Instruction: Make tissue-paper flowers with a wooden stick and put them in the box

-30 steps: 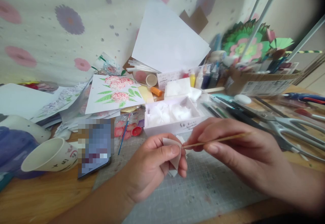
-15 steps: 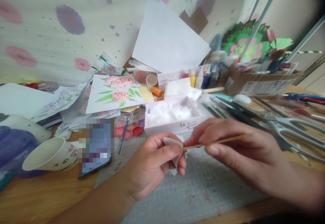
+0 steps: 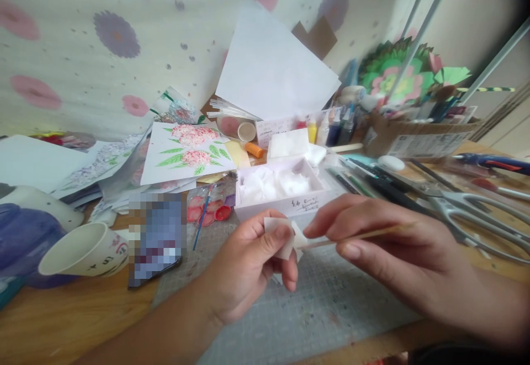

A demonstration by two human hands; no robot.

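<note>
My left hand pinches a small piece of white paper between thumb and fingers. In my right hand a thin wooden stick is gripped between thumb and fingers, its left end pointing toward the paper. Whether the tip touches the paper I cannot tell. Both hands are held above the grey cutting mat. Some white scraps on the mat show partly behind my left fingers. A white box with white, fluffy-looking material stands just beyond the hands.
On the left are a paper cup, a phone and a purple container. A paint palette with a blue brush lies beside the phone. Scissors lie at right. Behind stand a flower painting and paint bottles.
The stick has drawn back slightly to the right from the paper. The paper in my left hand has turned and now looks flatter toward me.
</note>
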